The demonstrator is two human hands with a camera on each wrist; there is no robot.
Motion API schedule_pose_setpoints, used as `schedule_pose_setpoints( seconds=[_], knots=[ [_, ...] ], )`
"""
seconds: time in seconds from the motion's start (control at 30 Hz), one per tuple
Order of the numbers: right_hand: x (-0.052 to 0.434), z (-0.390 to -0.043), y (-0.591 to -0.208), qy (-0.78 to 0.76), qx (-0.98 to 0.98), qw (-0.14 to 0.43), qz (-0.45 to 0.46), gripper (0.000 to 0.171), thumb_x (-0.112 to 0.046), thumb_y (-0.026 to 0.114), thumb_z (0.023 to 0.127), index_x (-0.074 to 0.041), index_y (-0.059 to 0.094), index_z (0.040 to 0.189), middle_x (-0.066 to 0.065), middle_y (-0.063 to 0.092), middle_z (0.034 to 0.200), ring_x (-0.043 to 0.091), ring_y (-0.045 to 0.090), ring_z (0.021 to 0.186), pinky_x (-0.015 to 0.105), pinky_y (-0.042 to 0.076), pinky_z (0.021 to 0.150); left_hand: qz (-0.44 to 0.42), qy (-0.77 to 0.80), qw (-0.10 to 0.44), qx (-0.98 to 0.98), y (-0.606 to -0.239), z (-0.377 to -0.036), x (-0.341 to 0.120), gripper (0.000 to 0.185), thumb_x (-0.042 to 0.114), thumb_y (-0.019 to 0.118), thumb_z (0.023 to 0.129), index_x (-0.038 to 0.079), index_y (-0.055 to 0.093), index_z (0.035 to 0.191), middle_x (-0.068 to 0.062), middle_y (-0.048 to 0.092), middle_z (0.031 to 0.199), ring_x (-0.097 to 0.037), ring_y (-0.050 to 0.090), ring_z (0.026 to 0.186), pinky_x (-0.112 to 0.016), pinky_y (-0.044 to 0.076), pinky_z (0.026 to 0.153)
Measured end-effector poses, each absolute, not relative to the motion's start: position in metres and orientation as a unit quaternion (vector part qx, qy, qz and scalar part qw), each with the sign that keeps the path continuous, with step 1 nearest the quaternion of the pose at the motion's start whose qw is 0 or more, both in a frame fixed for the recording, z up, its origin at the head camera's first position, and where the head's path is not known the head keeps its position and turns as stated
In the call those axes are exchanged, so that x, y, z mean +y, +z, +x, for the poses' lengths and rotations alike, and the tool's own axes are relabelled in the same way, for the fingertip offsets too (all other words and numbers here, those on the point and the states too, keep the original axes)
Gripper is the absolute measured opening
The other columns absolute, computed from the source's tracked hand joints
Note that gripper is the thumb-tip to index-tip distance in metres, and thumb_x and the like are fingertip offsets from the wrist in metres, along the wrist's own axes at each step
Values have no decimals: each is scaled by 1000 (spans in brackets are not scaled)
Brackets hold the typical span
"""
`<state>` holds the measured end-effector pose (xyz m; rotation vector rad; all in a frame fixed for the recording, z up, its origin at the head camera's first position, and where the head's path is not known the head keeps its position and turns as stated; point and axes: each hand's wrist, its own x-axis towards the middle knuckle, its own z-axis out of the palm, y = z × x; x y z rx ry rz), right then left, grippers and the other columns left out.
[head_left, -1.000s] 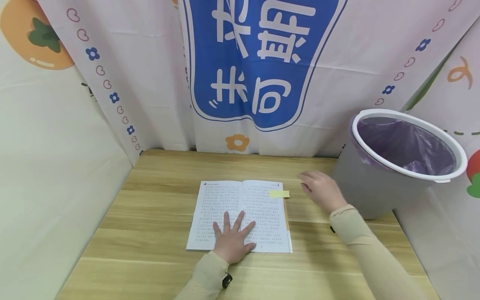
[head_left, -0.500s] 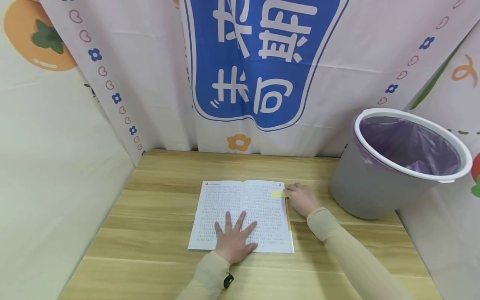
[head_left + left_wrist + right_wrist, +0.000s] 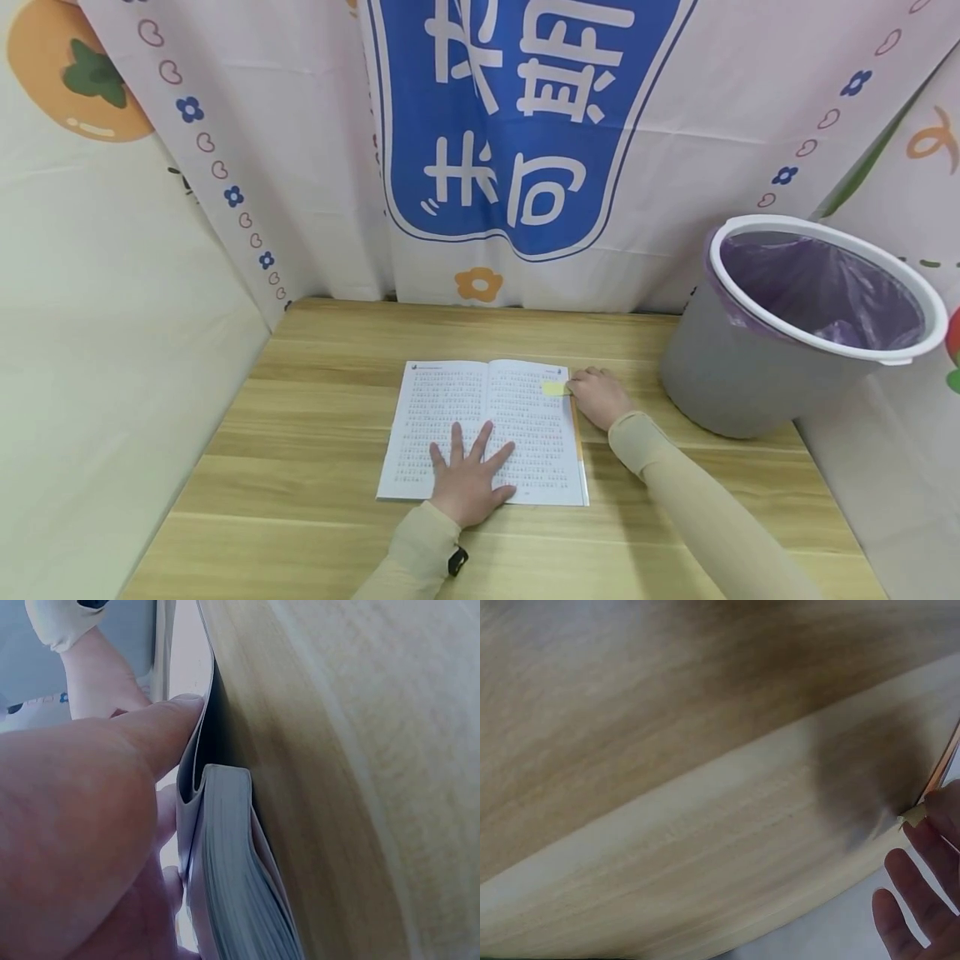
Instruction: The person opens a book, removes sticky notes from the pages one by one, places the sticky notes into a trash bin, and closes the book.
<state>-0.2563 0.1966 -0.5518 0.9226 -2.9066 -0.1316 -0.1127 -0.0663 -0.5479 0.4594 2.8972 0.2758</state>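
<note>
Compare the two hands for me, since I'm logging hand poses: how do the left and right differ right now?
The left hand lies flat with fingers spread on the open book; the right hand is curled, its fingertips pinching the yellow sticky note. The left sits at the book's near edge, the right at its far right edge. Both wear beige sleeves.

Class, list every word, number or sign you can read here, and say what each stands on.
Blue banner on the backdrop: large white Chinese characters, cut off at the top; only "可" reads surely.
Open book: printed lines too small to read.
Yellow sticky note: no writing visible.
Bin: no label visible.
</note>
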Motion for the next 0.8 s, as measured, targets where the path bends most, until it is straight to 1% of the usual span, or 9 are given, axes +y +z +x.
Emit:
schedule_pose_setpoints(
  seconds=[0.1, 0.2, 0.27, 0.33, 0.4, 0.53, 0.8],
  knots=[
    [198, -259, -553, -14, -954, 58, 294, 11, -10, 70, 91, -10, 76, 101, 6, 74, 103, 25, 69, 93, 42, 56, 81, 155, 93, 98, 979, -547, -113, -66, 64, 61, 55, 93, 36, 42, 150, -5, 18, 164, -55, 7, 144, -80, 13, 103],
    [200, -261, -555, 19, -958, 70, 278, 6, -11, 71, 90, -11, 77, 91, 4, 74, 88, 20, 69, 79, 42, 56, 76, 154, 95, 99, 978, -547, -113, -66, 64, 61, 55, 93, 36, 43, 150, -5, 18, 164, -55, 7, 144, -80, 12, 103],
    [202, -261, -557, 38, -960, 77, 265, 7, -12, 71, 90, -12, 77, 87, 1, 73, 81, 17, 67, 71, 42, 55, 74, 154, 95, 99, 978, -548, -113, -66, 64, 61, 55, 93, 36, 43, 150, -5, 18, 164, -55, 7, 144, -80, 12, 103],
    [203, -262, -558, 49, -961, 82, 259, 8, -13, 71, 91, -13, 77, 85, 0, 73, 78, 15, 66, 67, 43, 55, 73, 154, 96, 98, 978, -548, -112, -66, 64, 61, 55, 93, 36, 43, 150, -5, 18, 164, -55, 7, 144, -80, 12, 103],
    [204, -262, -559, 57, -961, 88, 257, 8, -14, 72, 91, -13, 78, 87, 0, 74, 79, 16, 67, 68, 44, 55, 73, 154, 96, 97, 979, -548, -112, -66, 64, 61, 55, 93, 36, 43, 150, -6, 18, 164, -55, 7, 143, -80, 12, 103],
    [205, -261, -558, 73, -960, 93, 254, 8, -14, 72, 91, -13, 80, 90, 2, 76, 85, 21, 71, 76, 48, 55, 76, 153, 100, 96, 978, -548, -112, -66, 64, 61, 55, 93, 36, 44, 150, -6, 19, 164, -55, 7, 143, -80, 12, 102],
    [207, -260, -555, 96, -966, 76, 226, 10, -18, 71, 93, -14, 80, 94, 2, 76, 89, 24, 72, 84, 51, 52, 83, 153, 103, 98, 978, -547, -112, -66, 64, 60, 55, 93, 35, 43, 150, -6, 18, 164, -55, 6, 144, -80, 11, 103]
  ],
)
